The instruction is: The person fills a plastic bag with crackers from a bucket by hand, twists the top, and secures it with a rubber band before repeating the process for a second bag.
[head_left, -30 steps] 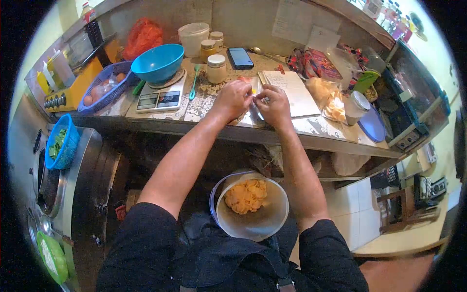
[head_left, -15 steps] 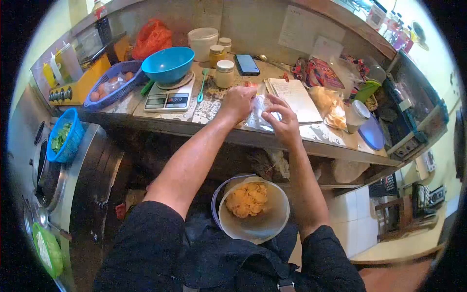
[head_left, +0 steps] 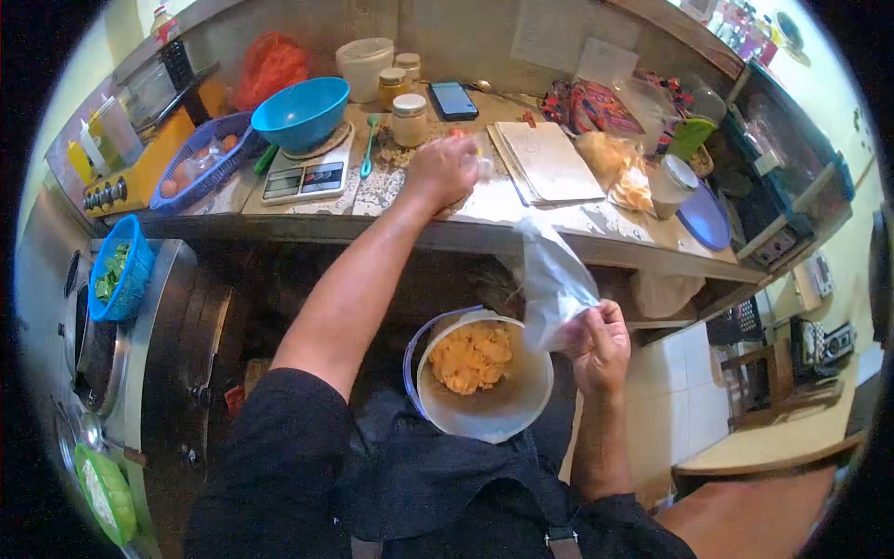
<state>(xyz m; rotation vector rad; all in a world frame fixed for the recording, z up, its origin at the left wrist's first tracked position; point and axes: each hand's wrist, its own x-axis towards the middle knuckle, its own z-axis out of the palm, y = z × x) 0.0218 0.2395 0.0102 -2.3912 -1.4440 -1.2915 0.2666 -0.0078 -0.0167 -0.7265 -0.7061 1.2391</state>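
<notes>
My right hand [head_left: 601, 349] pinches a thin clear plastic bag [head_left: 554, 279] by its lower edge. The bag hangs in the air in front of the counter, to the upper right of a white tub [head_left: 535, 396]. Orange chips [head_left: 471, 359] lie in the tub, which stands at my lap with its handle to the left. Over the counter edge, my left hand [head_left: 440, 175] is closed and slightly blurred. A bit of clear, shiny material shows at its fingertips, too smeared to name. An open notebook [head_left: 549, 163] lies to the right of that hand.
On the counter are a digital scale [head_left: 305, 179] under a blue bowl [head_left: 303, 112], a teal spoon [head_left: 369, 149], a lidded jar [head_left: 409, 121], a phone [head_left: 453, 101] and a filled chip bag [head_left: 629, 177]. A blue basket [head_left: 140, 270] of greens stands left.
My right hand has drawn the plastic bag off the counter, down and to the right. My left hand stays over the counter. The view has shifted slightly.
</notes>
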